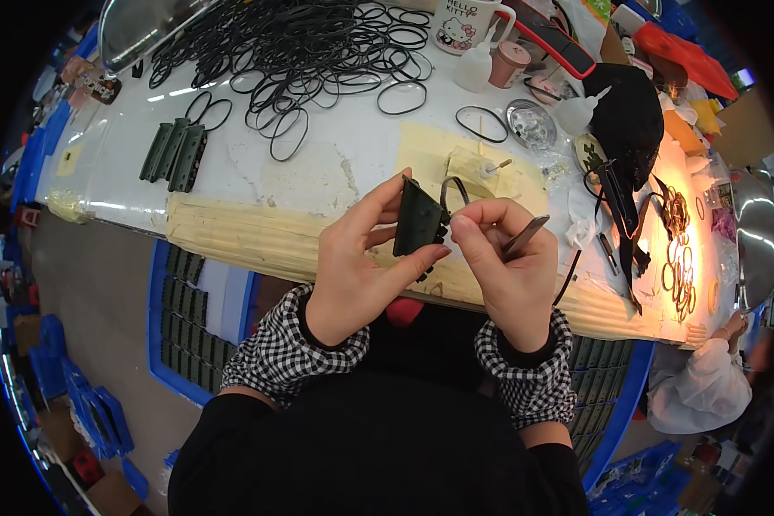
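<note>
My left hand [353, 271] is closed round a dark green moulded plastic part [416, 220], held slightly tilted above the table's near edge. Small black knobs run along the part's right side. At that side, my right hand [518, 279] pinches with thumb and forefinger by a thin black rubber ring [454, 184], which loops up from the part. A flat grey metal tool [527, 234], perhaps tweezers, is also tucked in the right hand's fingers. How far the ring lies on the part is hidden by the fingertips.
Black rubber rings [335, 52] lie heaped at the back. Green parts [175, 155] stand at left. A yellow block fixture [482, 169], mug [461, 26] and squeeze bottle [473, 69] are beyond my hands. Blue trays [156, 318] of parts sit below; a person in white [699, 391] is at right.
</note>
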Available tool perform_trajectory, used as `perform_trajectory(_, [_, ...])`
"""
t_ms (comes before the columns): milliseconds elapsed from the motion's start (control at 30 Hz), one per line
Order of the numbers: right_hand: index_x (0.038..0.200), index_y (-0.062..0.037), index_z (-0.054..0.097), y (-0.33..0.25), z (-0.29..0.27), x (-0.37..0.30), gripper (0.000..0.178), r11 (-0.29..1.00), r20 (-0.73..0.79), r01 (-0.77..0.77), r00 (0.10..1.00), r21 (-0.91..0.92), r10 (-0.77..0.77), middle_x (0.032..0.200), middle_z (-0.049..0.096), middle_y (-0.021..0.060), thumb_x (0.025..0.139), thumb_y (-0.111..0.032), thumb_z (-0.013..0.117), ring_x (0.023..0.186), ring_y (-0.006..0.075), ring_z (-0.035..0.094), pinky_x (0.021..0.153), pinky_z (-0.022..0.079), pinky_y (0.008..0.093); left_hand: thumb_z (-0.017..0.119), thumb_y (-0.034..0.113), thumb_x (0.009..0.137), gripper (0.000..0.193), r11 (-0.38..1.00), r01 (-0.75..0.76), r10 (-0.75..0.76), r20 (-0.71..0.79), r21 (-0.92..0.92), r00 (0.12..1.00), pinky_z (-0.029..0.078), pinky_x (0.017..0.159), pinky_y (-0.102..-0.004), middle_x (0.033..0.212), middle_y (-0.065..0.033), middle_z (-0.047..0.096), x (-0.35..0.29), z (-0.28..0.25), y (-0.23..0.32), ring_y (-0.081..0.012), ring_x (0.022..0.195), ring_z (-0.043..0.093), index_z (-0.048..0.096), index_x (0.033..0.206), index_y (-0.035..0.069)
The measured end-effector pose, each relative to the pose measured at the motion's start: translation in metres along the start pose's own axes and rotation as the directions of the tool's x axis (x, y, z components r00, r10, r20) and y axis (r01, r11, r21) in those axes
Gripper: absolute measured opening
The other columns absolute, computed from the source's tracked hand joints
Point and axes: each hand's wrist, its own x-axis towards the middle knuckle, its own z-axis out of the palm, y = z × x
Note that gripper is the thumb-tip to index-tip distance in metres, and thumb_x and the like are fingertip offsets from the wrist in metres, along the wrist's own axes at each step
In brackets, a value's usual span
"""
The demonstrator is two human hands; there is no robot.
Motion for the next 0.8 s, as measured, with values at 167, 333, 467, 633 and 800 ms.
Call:
perform_trajectory(167, [0.091,0.001,0.062,-0.003,0.001,0.0,0.006,0.999,-0.006,-0.047,0.999,-0.019,0.047,0.077,0.06,-0.0032,0.088,-0.003,0.064,0.063,-0.0008,0.048,0.053,0.036,0.0156,0.08,0.004,0.073,0.073,0.997,-0.064,0.066,-0.027,0.049,0.997,0.055,0.086,-0.036,0.113,-0.0155,0.063,0.001,0.001,-0.003,-0.0217,0.103,0.064,0.043,0.136,-0.005])
perform_trajectory(333, [0.091,0.0011,0.061,-0.006,0.003,0.0,0.006,0.996,0.004,-0.068,0.998,-0.061,0.068,0.077,0.06,-0.0031,0.088,-0.003,0.064,0.064,-0.0007,0.049,0.053,0.036,0.0154,0.079,0.003,0.073,0.073,0.999,-0.046,0.047,-0.028,0.027,0.999,0.055,0.086,-0.0359,0.113,-0.0155,0.063,-0.001,0.001,-0.005,-0.0219,0.103,0.064,0.043,0.136,-0.004])
perform_trajectory(467, [0.091,0.0011,0.061,0.008,0.004,0.002,0.007,0.998,0.003,-0.052,0.999,-0.044,0.053,0.077,0.06,-0.0028,0.088,-0.004,0.064,0.064,-0.0003,0.05,0.054,0.038,0.0157,0.079,0.003,0.074,0.073,1.0,0.017,-0.017,-0.027,0.013,0.999,0.055,0.086,-0.0356,0.112,-0.0152,0.064,-0.001,0.002,-0.007,-0.0214,0.103,0.064,0.043,0.136,-0.004])
perform_trajectory(633, [0.088,0.0009,0.06,0.006,0.009,0.003,0.007,0.989,-0.001,-0.061,0.998,-0.135,0.062,0.074,0.06,-0.0012,0.085,-0.002,0.065,0.063,0.0027,0.051,0.055,0.042,0.0189,0.078,0.002,0.074,0.073,0.998,0.052,-0.052,-0.028,-0.031,0.998,0.055,0.086,-0.0347,0.112,-0.0153,0.064,-0.003,0.001,-0.009,-0.0204,0.103,0.064,0.042,0.137,-0.005])
perform_trajectory(800, [0.084,-0.0007,0.058,0.01,0.012,0.001,0.01,0.955,-0.027,0.017,0.999,-0.297,-0.027,0.069,0.056,0.0016,0.082,-0.003,0.068,0.058,0.0072,0.051,0.053,0.042,0.0221,0.077,0.0,0.074,0.071,0.996,0.08,-0.081,-0.022,-0.037,0.996,0.055,0.085,-0.0334,0.112,-0.0155,0.064,-0.003,0.0,-0.01,-0.0201,0.102,0.065,0.043,0.136,-0.005])
